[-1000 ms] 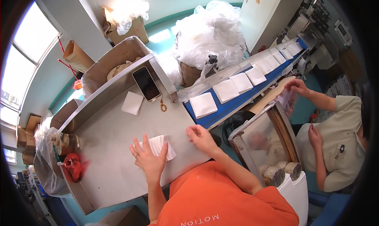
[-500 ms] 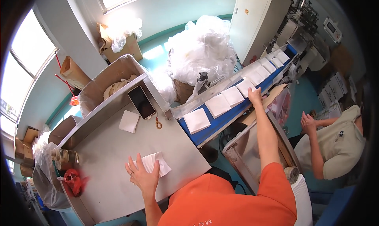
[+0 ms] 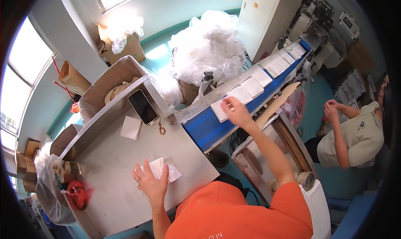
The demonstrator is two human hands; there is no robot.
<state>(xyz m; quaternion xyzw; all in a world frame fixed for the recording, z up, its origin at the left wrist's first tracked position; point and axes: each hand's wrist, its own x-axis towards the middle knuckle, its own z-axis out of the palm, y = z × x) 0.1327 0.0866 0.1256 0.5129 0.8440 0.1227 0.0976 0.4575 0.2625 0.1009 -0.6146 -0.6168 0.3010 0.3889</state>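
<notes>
My left hand (image 3: 149,181) lies flat, fingers spread, on a small stack of white square pads (image 3: 165,169) on the steel table (image 3: 112,168). My right hand (image 3: 234,109) reaches out over the blue conveyor belt (image 3: 209,124) and rests on a white pad (image 3: 220,109) at its near end; whether the fingers grip it is not clear. More white pads (image 3: 262,77) lie in a row along the belt toward the machine at the far end.
A black phone (image 3: 142,106), a single white pad (image 3: 130,127) and a small key ring (image 3: 161,129) lie on the table. Cardboard bins (image 3: 106,82) and clear plastic bags (image 3: 209,47) stand behind. Another seated person (image 3: 355,132) works to the right. A lined crate (image 3: 271,155) sits below the belt.
My right hand left the table, stretched far along the belt, then drew back to the nearest pad. My left hand stayed on the stack.
</notes>
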